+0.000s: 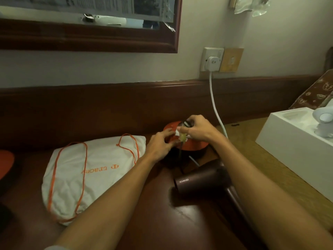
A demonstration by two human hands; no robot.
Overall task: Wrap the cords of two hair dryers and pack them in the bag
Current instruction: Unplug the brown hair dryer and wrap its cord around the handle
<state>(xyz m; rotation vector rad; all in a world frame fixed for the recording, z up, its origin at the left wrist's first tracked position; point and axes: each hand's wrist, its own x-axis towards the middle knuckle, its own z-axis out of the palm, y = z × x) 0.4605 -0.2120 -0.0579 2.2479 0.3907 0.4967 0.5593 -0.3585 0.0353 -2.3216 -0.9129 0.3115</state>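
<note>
A dark maroon hair dryer [200, 179] lies on the wooden desk, nozzle pointing left, partly under my right forearm. Its thin dark cord [180, 156] runs up to my hands. My right hand [195, 129] grips the dark plug and a bundle of cord with a white and yellowish tag. My left hand [160, 143] pinches the cord and tag just left of it. Both hands hover over a red round object [194, 146]. A white drawstring bag [90, 175] with orange cords lies flat at the left. A second dryer is not clearly visible.
A white plug [213, 63] sits in the wall socket, and its white cable [217, 109] drops behind my right hand. An open white box [295, 141] stands at the right on a woven mat. A mirror frame [90, 40] hangs above. An orange object [6, 163] lies at far left.
</note>
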